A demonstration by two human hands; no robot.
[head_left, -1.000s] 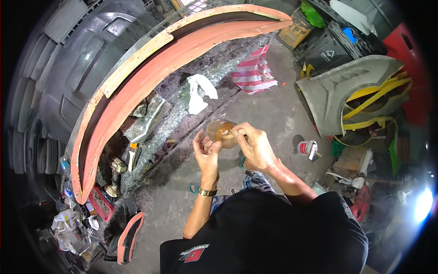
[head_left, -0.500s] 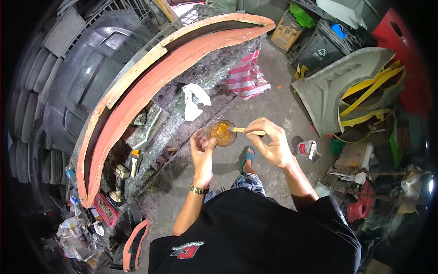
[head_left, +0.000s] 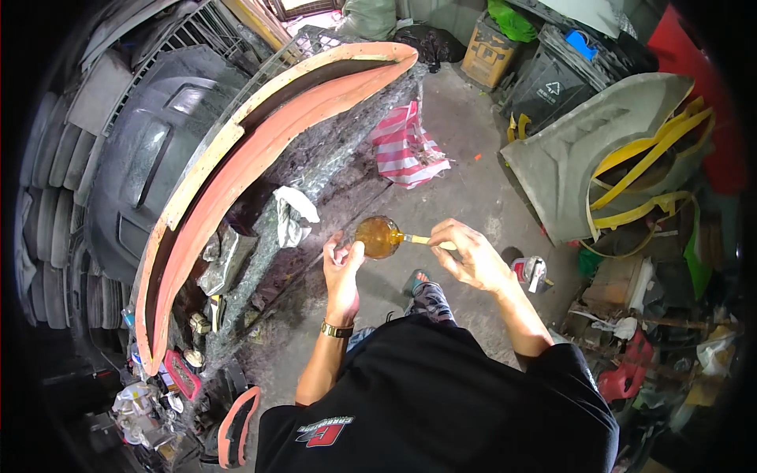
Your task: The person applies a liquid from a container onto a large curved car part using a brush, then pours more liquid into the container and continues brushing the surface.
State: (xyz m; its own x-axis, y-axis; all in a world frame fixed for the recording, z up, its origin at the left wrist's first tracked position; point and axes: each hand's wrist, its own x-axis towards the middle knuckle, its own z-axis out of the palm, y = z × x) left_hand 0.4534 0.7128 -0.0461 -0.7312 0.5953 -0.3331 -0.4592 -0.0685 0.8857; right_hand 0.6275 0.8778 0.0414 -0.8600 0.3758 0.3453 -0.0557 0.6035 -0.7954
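My left hand (head_left: 342, 268) is closed on the near left side of a small round cup (head_left: 371, 240) of amber liquid, held in front of my chest. Thumb and fingers of my right hand (head_left: 473, 258) pinch the pale wooden handle of a brush (head_left: 422, 240). The brush's far end reaches over the cup's right rim into the liquid; its bristles are hard to make out. Left of the cup, a crumpled white cloth (head_left: 293, 217) lies on a plastic-covered bench (head_left: 335, 162).
A long curved orange-pink shell (head_left: 260, 150) spans the bench. A red-and-white striped bag (head_left: 406, 150) hangs at its edge. At right stand a white can (head_left: 530, 272), a grey panel with yellow strips (head_left: 587, 158) and a dark bin (head_left: 552, 87).
My view has shifted, and the bench things sit further left. The cup looks tilted more toward me, with the brush still in it. Both hands keep their holds.
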